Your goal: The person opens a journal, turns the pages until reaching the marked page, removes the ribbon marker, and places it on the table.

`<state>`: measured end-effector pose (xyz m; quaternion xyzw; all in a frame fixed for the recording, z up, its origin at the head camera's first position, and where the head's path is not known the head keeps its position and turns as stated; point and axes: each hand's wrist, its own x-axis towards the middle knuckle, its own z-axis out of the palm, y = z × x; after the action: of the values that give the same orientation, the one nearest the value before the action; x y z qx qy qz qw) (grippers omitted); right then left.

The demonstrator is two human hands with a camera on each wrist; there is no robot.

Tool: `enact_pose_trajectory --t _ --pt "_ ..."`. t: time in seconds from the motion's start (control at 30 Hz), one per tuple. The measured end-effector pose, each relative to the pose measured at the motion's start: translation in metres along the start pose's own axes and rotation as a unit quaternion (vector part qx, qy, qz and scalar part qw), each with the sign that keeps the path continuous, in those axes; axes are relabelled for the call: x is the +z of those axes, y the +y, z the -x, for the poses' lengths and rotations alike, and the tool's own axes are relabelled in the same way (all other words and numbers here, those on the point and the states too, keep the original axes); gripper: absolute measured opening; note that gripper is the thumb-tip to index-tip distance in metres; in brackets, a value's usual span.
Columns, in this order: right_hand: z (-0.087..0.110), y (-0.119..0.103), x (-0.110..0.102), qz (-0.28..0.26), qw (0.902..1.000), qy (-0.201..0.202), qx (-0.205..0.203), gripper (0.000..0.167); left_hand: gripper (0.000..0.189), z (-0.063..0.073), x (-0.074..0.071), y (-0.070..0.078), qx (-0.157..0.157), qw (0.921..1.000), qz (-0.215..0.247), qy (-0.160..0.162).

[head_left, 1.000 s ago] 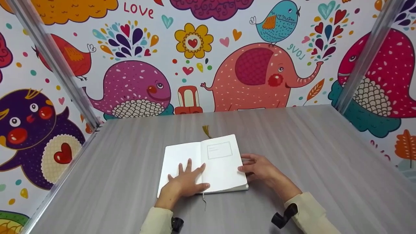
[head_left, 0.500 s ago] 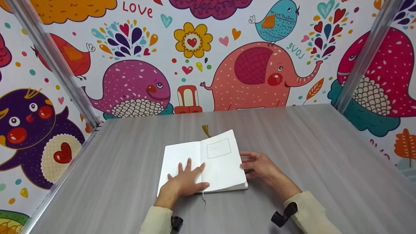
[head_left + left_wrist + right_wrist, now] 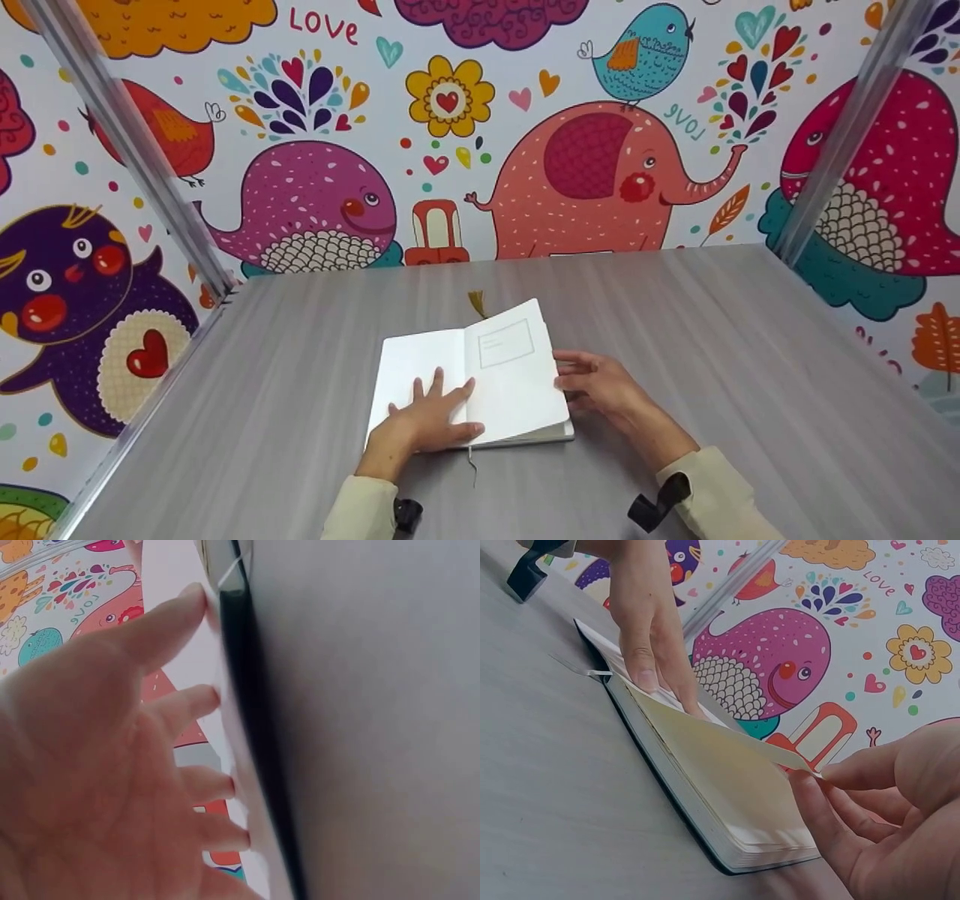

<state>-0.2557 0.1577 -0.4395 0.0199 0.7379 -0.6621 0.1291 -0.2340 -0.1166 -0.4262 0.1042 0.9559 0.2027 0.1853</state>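
Note:
An open notebook (image 3: 420, 349) with white pages and a dark cover lies on the table. My left hand (image 3: 427, 424) rests with spread fingers on its left page, the thumb reaching over the fold; the left wrist view shows the fingertips (image 3: 202, 697) against the paper. At the outer edge of the right-hand page (image 3: 517, 390), which bears a printed box, my right hand (image 3: 604, 386) pinches the paper between thumb and fingers. That page stands raised off the stack of pages (image 3: 705, 802) beneath, seen best in the right wrist view.
A gold tassel (image 3: 477, 302) sticks out past the notebook's top, and a thin ribbon (image 3: 472, 469) trails from its bottom. Grey wood-patterned table (image 3: 300, 360) surrounds it. Behind stands a wall (image 3: 450, 172) with cartoon animals, and metal posts (image 3: 847, 142) rise at both sides.
The right-hand page has come up from the stack at its outer edge, lifted by my right hand, and the gap below it has widened. My left hand has stayed in place.

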Motion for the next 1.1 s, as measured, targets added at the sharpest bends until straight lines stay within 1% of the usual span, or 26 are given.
enact_pose_trajectory --t 0.27,0.47,0.7,0.93,1.1 --pt "0.004 -0.003 0.001 -0.018 0.9998 -0.003 -0.003 0.052 0.074 0.000 0.000 0.001 0.003 1.0000 -0.003 0.000" --pt "0.007 -0.007 0.004 -0.020 0.9998 -0.005 -0.007 0.051 0.074 0.001 0.001 0.000 0.004 1.0000 -0.004 0.004" --pt "0.011 -0.012 0.007 -0.024 0.9993 -0.022 -0.020 0.050 0.074 0.002 0.001 -0.001 0.004 0.9999 -0.009 0.008" --pt "0.013 -0.018 0.011 -0.016 0.9994 -0.016 -0.024 0.047 0.072 0.002 -0.001 0.001 -0.002 0.9998 -0.018 0.011" --pt "0.014 -0.019 0.016 -0.002 0.9992 -0.017 -0.037 0.048 0.071 0.004 -0.003 -0.001 0.005 0.9997 -0.016 0.016"
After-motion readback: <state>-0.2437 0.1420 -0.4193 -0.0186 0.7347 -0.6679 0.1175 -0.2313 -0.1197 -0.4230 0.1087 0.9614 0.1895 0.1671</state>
